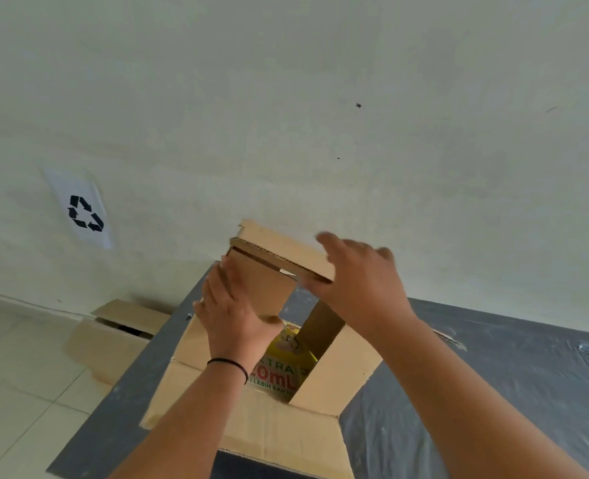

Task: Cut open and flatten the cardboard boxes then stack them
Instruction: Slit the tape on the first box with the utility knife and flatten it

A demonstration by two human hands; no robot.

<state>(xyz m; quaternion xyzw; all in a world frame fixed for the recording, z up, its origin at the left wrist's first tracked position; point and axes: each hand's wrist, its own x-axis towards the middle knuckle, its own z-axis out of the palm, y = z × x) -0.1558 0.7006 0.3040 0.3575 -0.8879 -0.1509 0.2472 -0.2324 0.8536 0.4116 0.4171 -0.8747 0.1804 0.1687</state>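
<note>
Wall (320,98) fills the upper frame; recycling sign (80,210) on it at 9 o'clock. Grey-covered table (493,375) cut off at right and bottom edges. Three cardboard pieces counted. Opened box (251,426) lies spread on the table at 6 o'clock, yellow print partly hidden by the arms. Second box (113,340) on the floor at 8 o'clock, partly hidden by the table. Small plain brown box (272,267) held up at centre: left hand (230,312) grips its near-left side, right hand (362,278) lies over the top, fingers blurred, grip unclear.
</note>
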